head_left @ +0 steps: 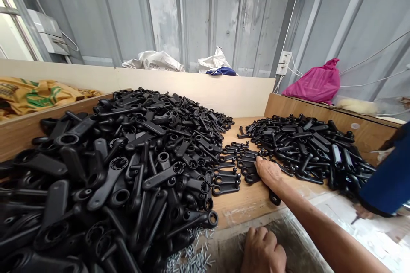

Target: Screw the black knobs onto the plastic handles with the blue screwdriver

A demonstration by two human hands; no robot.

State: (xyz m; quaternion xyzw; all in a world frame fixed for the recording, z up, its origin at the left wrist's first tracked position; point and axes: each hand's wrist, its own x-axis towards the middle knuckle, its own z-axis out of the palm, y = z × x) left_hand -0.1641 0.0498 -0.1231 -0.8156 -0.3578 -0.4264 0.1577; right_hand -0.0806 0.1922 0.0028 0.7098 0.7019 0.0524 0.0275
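Observation:
My right hand (269, 172) reaches forward over the wooden bench, its fingers closed on a black crank handle (252, 178) that is partly hidden beneath them. Other black crank handles lie side by side in short rows left of and beyond it. Under my right wrist, the ring end of another black part (274, 198) sticks out. My left hand (264, 249) rests closed near the front edge, knuckles up; what its fingers hold, if anything, is hidden. Left of it, small silver screws (192, 258) are scattered.
A large heap of black handles (153, 136) fills the left side; a smaller pile (307, 145) lies right. Wooden boards (192, 87) fence the back. A pink bag (315, 81) sits on the right ledge. A blue cylindrical object (389, 175) hangs at far right.

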